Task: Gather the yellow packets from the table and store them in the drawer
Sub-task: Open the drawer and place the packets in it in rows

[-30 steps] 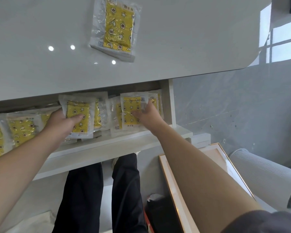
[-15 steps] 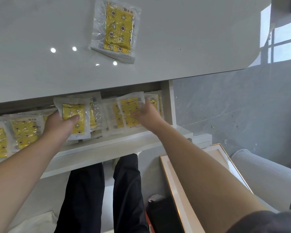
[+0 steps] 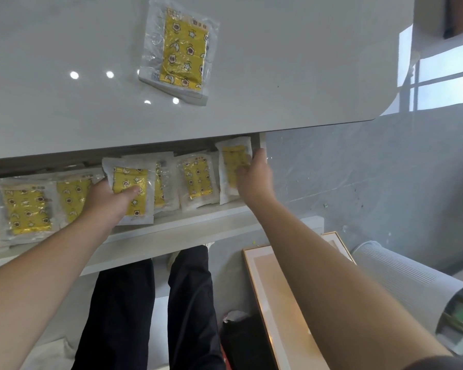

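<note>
White table (image 3: 278,62) holds one yellow packet (image 3: 182,52) behind the drawer (image 3: 171,232); inside, left hand (image 3: 107,202) pinches middle packet (image 3: 131,193), right hand (image 3: 254,180) grips end packet (image 3: 231,161).

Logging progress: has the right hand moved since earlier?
Yes: the right hand moved rightward, toward the white drawer's right wall, with its yellow plastic packet.

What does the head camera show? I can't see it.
In an open white drawer of yellow plastic-wrapped packets, the left grip holds a middle packet and the right grip the rightmost packet. Another yellow packet lies on the white table.
</note>
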`<state>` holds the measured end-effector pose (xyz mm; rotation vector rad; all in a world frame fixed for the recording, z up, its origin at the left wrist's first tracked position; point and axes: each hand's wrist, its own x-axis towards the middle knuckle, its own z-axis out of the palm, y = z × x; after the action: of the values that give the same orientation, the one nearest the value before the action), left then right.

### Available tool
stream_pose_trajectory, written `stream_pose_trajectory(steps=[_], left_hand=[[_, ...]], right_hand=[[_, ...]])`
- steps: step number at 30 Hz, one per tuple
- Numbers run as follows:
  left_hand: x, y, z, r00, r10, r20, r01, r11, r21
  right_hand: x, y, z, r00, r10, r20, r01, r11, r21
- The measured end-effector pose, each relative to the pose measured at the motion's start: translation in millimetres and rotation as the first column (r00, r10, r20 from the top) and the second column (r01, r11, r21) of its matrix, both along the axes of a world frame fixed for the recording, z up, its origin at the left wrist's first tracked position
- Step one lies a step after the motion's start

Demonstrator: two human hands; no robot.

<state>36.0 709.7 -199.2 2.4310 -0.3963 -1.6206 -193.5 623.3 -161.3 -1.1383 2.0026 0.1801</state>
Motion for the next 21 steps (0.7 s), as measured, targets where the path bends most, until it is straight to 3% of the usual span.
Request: stream_pose_trajectory(steps=[3, 6, 11, 15, 17, 19, 20, 21], left_hand=[[2, 2, -1, 0.999, 0.039, -0.007, -0.039, 0.999, -0.019], [12, 7, -5, 0.996, 0.074, -0.041, -0.076, 0.996, -0.038], [24, 14, -8, 0.998, 0.063, -0.031, -0.063, 0.998, -0.01], [21, 14, -8, 0.998, 0.057, -0.028, -0.058, 0.998, -0.03], [18, 12, -3, 0.997, 0.058, -0.049, -0.059, 0.998, -0.026], [11, 9, 0, 0.993, 0.054, -0.103, -0.057, 0.998, -0.025], [6, 7, 2, 0.99, 0.039, -0.137, -0.043, 0.999, -0.024], [1, 6, 5, 0.985, 0.013, -0.171, -0.016, 1.0, -0.018]], right_hand=[[12, 1, -7, 0.972, -0.096, 0.216, 0.051, 0.977, 0.206], [20, 9, -24, 0.973, -0.044, 0.228, -0.023, 0.959, 0.283], [18, 17, -43, 0.97, 0.237, -0.062, -0.213, 0.941, 0.263], [17, 12, -34, 0.789, 0.548, -0.278, -0.452, 0.824, 0.342], [14, 12, -32, 0.776, 0.552, -0.305, -0.506, 0.834, 0.221], [16, 14, -27, 0.852, 0.489, -0.186, -0.5, 0.866, -0.017], [19, 15, -23, 0.917, 0.398, -0.009, -0.397, 0.913, -0.089], [24, 16, -17, 0.944, 0.247, 0.217, -0.241, 0.969, -0.056]])
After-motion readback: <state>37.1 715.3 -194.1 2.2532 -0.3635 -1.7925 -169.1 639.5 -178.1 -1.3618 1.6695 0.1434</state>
